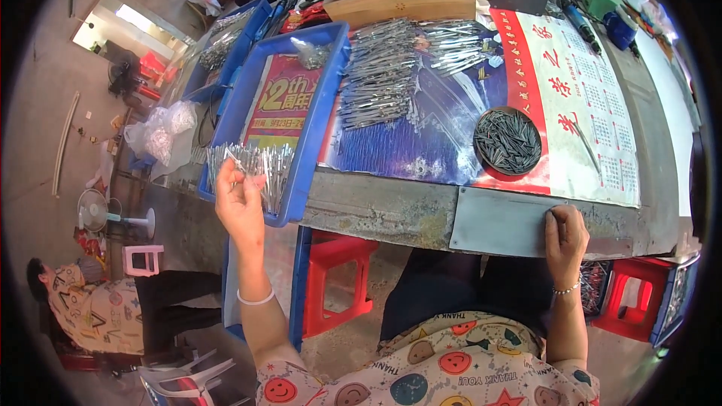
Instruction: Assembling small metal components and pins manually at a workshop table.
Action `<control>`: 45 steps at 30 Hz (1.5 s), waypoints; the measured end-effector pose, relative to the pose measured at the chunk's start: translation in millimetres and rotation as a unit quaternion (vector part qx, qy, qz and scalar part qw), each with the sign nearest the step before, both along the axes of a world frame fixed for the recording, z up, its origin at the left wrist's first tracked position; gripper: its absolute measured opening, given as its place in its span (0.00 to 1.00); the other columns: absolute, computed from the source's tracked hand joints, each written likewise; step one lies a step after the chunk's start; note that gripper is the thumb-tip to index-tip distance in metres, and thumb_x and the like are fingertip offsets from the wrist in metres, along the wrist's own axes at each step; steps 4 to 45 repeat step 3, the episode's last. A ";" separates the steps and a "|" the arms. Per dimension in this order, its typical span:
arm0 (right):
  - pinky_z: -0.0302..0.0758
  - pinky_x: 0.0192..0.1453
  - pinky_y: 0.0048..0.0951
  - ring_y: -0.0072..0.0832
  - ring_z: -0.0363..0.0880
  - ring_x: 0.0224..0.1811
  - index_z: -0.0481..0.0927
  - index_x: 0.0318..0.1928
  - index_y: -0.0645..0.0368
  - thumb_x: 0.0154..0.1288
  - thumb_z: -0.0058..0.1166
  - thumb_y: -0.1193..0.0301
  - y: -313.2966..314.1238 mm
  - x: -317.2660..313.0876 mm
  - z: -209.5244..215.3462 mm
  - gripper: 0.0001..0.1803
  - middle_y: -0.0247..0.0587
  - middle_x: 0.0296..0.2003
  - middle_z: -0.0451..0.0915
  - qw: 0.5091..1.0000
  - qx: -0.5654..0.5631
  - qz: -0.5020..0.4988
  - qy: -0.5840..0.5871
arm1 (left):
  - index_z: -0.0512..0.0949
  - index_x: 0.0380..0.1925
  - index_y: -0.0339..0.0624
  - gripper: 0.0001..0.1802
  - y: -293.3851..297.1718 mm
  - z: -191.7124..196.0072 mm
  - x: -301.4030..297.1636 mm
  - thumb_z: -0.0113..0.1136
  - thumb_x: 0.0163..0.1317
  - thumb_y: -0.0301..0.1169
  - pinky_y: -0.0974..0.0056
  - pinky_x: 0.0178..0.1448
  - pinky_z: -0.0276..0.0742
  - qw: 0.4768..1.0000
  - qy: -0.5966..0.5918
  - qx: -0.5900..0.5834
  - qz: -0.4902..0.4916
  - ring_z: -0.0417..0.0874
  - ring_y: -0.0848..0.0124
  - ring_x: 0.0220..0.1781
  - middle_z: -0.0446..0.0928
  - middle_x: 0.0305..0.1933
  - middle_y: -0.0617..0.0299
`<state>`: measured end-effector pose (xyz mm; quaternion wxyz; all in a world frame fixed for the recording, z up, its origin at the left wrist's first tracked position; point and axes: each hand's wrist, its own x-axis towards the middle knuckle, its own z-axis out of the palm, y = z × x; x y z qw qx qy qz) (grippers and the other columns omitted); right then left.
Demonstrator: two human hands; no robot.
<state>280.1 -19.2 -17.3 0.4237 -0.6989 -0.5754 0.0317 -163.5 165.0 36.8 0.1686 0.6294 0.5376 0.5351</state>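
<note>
My left hand (242, 197) is over the near end of a blue plastic tray (307, 162). Its thumb and fingers pinch what looks like a slender silver metal piece, partly hidden by the fingers. Around it, a row of similar slender metal pieces (277, 169) lies in the tray. My right hand (566, 239) rests at the right part of a grey metal plate (500, 222) on the table's near edge. Its fingers are curled closed, and whatever they hold is hidden. Beyond the plate stands a round container (481, 152) full of small dark pointed pieces (510, 139).
Slender metal pieces (380, 68) lie in rows on a printed calendar sheet (541, 105) on the table (361, 207). A wooden box (406, 9) borders them at the back. Red stools (338, 286) stand below the table. Another person (98, 304) is at far left.
</note>
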 end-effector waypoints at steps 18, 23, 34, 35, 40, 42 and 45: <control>0.69 0.37 0.34 0.40 0.73 0.31 0.74 0.34 0.63 0.59 0.55 0.80 -0.1 -0.2 0.1 0.04 0.44 0.28 0.74 1.000 0.004 0.000 -0.010 | 0.62 0.63 0.32 0.24 1.4 -2.8 -4.3 0.49 0.66 0.17 0.66 0.50 0.80 1.000 -0.019 -0.010 -0.014 0.83 0.69 0.42 0.67 0.44 0.63; 0.69 0.37 0.34 0.40 0.73 0.31 0.74 0.34 0.63 0.59 0.55 0.80 -0.1 -0.2 0.1 0.04 0.44 0.28 0.74 1.000 0.004 0.000 -0.010 | 0.62 0.63 0.32 0.24 1.4 -2.8 -4.3 0.49 0.66 0.17 0.66 0.50 0.80 1.000 -0.019 -0.010 -0.014 0.83 0.69 0.42 0.67 0.44 0.63; 0.69 0.37 0.34 0.40 0.73 0.31 0.74 0.34 0.63 0.59 0.55 0.80 -0.1 -0.2 0.1 0.04 0.44 0.28 0.74 1.000 0.004 0.000 -0.010 | 0.62 0.63 0.32 0.24 1.4 -2.8 -4.3 0.49 0.66 0.17 0.66 0.50 0.80 1.000 -0.019 -0.010 -0.014 0.83 0.69 0.42 0.67 0.44 0.63; 0.69 0.37 0.34 0.40 0.73 0.31 0.74 0.34 0.63 0.59 0.55 0.80 -0.1 -0.2 0.1 0.04 0.44 0.28 0.74 1.000 0.004 0.000 -0.010 | 0.62 0.63 0.32 0.24 1.4 -2.8 -4.3 0.49 0.66 0.17 0.66 0.50 0.80 1.000 -0.019 -0.010 -0.014 0.83 0.69 0.42 0.67 0.44 0.63; 0.69 0.37 0.34 0.40 0.73 0.31 0.74 0.34 0.63 0.59 0.55 0.80 -0.1 -0.2 0.1 0.04 0.44 0.28 0.74 1.000 0.004 0.000 -0.010 | 0.62 0.63 0.32 0.24 1.4 -2.8 -4.3 0.49 0.66 0.17 0.66 0.50 0.80 1.000 -0.019 -0.010 -0.014 0.83 0.69 0.42 0.67 0.44 0.63; 0.69 0.37 0.34 0.40 0.73 0.31 0.74 0.34 0.63 0.59 0.55 0.80 -0.1 -0.2 0.1 0.04 0.44 0.28 0.74 1.000 0.004 0.000 -0.010 | 0.62 0.63 0.32 0.24 1.4 -2.8 -4.3 0.49 0.66 0.17 0.66 0.50 0.80 1.000 -0.019 -0.010 -0.014 0.83 0.69 0.42 0.67 0.44 0.63; 0.69 0.37 0.34 0.40 0.73 0.31 0.74 0.34 0.63 0.59 0.55 0.80 -0.1 -0.2 0.1 0.04 0.44 0.28 0.74 1.000 0.004 0.000 -0.010 | 0.62 0.63 0.32 0.24 1.4 -2.8 -4.3 0.49 0.66 0.17 0.66 0.50 0.80 1.000 -0.019 -0.010 -0.014 0.83 0.69 0.42 0.67 0.44 0.63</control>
